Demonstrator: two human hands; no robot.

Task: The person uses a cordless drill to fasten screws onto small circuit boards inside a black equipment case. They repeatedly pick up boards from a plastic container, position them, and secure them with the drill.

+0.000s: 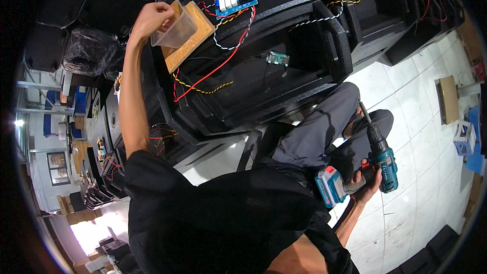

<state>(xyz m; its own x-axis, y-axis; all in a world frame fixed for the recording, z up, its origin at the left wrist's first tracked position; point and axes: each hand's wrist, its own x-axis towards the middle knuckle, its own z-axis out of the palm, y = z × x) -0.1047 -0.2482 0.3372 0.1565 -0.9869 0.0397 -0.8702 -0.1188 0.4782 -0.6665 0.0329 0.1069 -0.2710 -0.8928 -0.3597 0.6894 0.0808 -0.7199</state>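
Note:
My left hand (pixel 153 20) reaches into a clear plastic container (pixel 183 32), its fingers curled together. Whatever they pinch is hidden. The container rests on a wooden board (pixel 204 20) on top of a black speaker cabinet (pixel 223 104). In my right hand (pixel 369 186) is a teal and black cordless drill (pixel 387 169), gripped by its handle with a finger near the red trigger. A long bit points away from me, over my legs. Beside the wooden board lies a blue crossover circuit board (pixel 247 3) with coils, white blocks and attached wires.
A small green circuit board (pixel 278 59) sits in the cabinet's recess. Red, yellow-black and white-black wires (pixel 213 73) hang across the cabinet. Further black cabinets (pixel 375 15) stand at the right and left. A white and blue stool (pixel 463 138) is on the tiled floor.

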